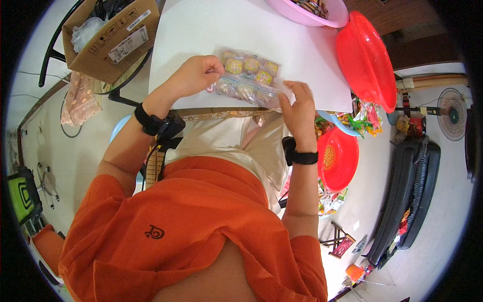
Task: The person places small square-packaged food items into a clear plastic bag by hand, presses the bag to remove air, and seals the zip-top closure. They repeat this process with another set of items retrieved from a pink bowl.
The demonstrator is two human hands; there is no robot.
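Note:
A clear plastic zip bag (252, 77) lies on the white tabletop (188, 34), close to its front edge. Inside it are several round pieces in yellow patterned wrappers, in rows. My left hand (198, 75) pinches the bag's left end between thumb and fingers, at the zip strip. A bit of shiny clear plastic pokes out below those fingertips. At the bag's right end is my right hand (300, 107), thumb and forefinger apart, the thumb by the bag's corner. Whether that thumb touches the plastic is hard to tell.
A cardboard box (113, 41) holding plastic bags stands left of the table. A pink basin (320, 19) with small packets sits at the far edge, and a red basin (364, 62) leans at the right. Below are another red basin (345, 158) and a blue basin (339, 122).

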